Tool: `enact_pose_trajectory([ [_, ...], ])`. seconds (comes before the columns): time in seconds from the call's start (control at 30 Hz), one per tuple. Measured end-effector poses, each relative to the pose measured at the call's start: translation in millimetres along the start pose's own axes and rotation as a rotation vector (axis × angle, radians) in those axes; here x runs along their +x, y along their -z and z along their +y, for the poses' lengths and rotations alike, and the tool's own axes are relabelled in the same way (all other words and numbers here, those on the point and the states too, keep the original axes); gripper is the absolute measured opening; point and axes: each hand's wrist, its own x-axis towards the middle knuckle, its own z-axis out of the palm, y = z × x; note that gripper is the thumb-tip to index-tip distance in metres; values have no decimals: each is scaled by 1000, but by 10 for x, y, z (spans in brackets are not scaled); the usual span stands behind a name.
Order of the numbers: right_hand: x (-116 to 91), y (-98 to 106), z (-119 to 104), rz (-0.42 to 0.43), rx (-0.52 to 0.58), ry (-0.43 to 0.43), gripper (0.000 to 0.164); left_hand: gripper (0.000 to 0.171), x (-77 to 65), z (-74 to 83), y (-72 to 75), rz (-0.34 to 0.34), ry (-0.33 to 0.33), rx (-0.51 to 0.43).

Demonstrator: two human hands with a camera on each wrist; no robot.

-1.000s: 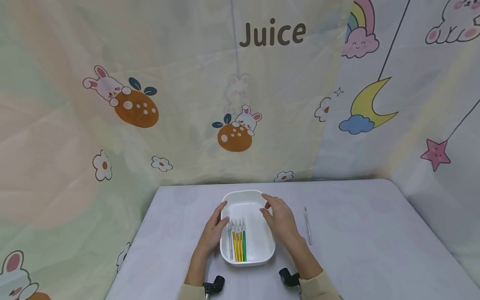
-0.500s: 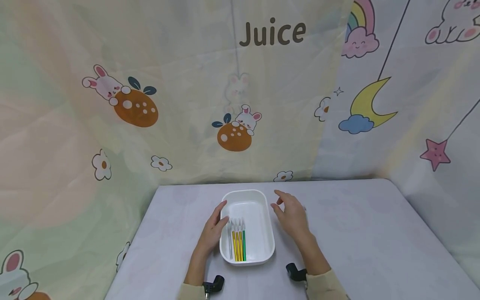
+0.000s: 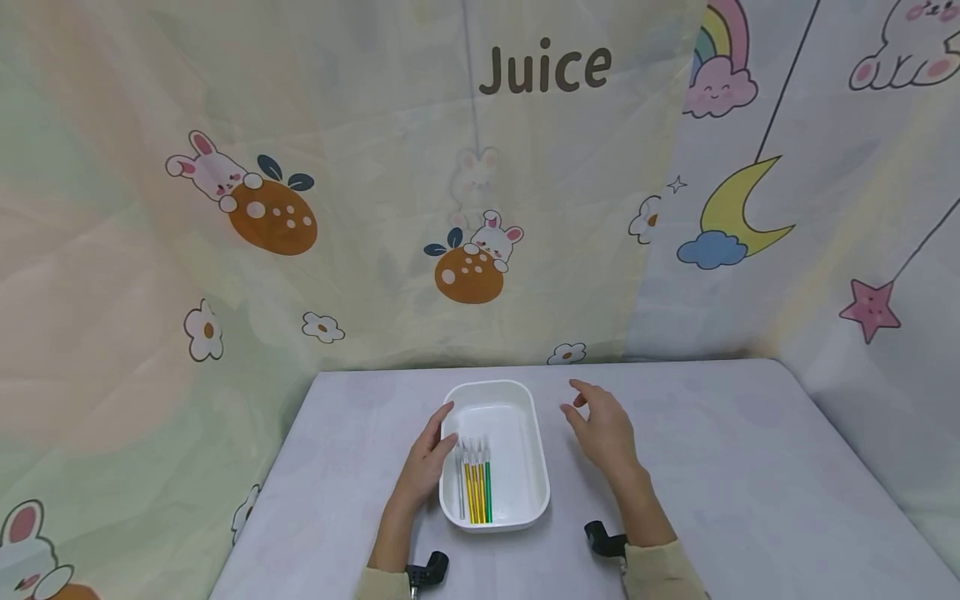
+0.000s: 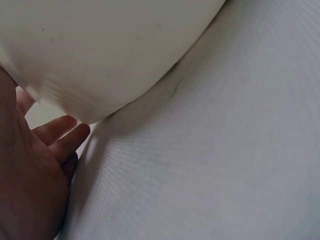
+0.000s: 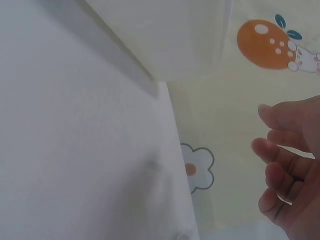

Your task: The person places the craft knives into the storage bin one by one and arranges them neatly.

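Note:
A white rounded tray (image 3: 519,479) stands on the table. Several slim pen-like tools lie side by side in its left half: yellow-shafted ones (image 3: 474,493), a green one (image 3: 489,492) and a silvery one (image 3: 461,487), all with pale tips. At the tray's left wall, my left hand (image 3: 422,471) grips the rim, thumb over the edge and fingers outside. The left wrist view shows those fingers (image 4: 70,142) beside the tray wall (image 4: 110,55). Right of the tray hovers my right hand (image 3: 607,433), fingers loosely bent and holding nothing, apart from the rim.
A white cloth covers the table (image 3: 750,483). Behind it hangs a printed curtain (image 3: 375,275), which also runs along both sides. Black wrist cameras (image 3: 429,570) sit near the sleeves.
My right hand has left the tray's right rim and moved rightward. It now hides the silvery pen-like tool seen lying on the table earlier. The left hand and tray stay put.

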Motion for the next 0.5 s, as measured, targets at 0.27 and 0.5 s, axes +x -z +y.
enact_pose_trajectory([
  [0.27, 41, 71, 143, -17, -17, -21, 52, 54, -4, 6, 9, -1, 5, -1],
  [0.5, 40, 146, 240, -39, -42, -44, 52, 54, -5, 21, 11, -6, 11, -6],
])
